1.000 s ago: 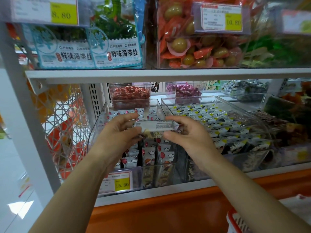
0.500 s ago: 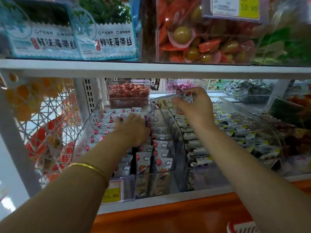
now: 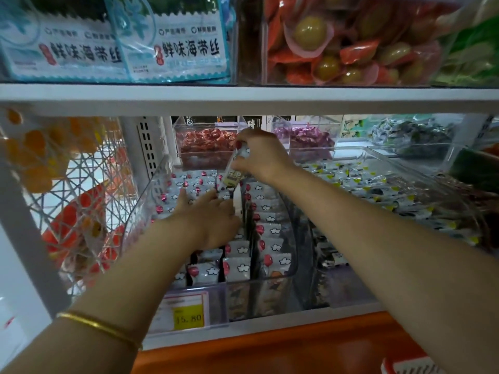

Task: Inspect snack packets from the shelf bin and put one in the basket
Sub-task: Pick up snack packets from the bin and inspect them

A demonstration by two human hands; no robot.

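- Pinches one snack packet point(image 3: 233, 174) between thumb and curled fingers of the right hand point(image 3: 263, 155), long side hanging tilted, lower end pointing down over the rear of the clear shelf bin point(image 3: 145, 201).
- Lays the left hand point(image 3: 210, 220) palm-down on the rows of packets point(image 3: 267, 230) standing in the bin, fingers straight and slightly spread, gripping nothing.
- Keeps the pinched packet near the left fingertips, just above and beyond them.
- Wears a gold bangle point(image 3: 102, 329) on the left wrist.
- Shows only a red-and-white corner of the basket point(image 3: 405, 367) at lower right, well apart from the packet.
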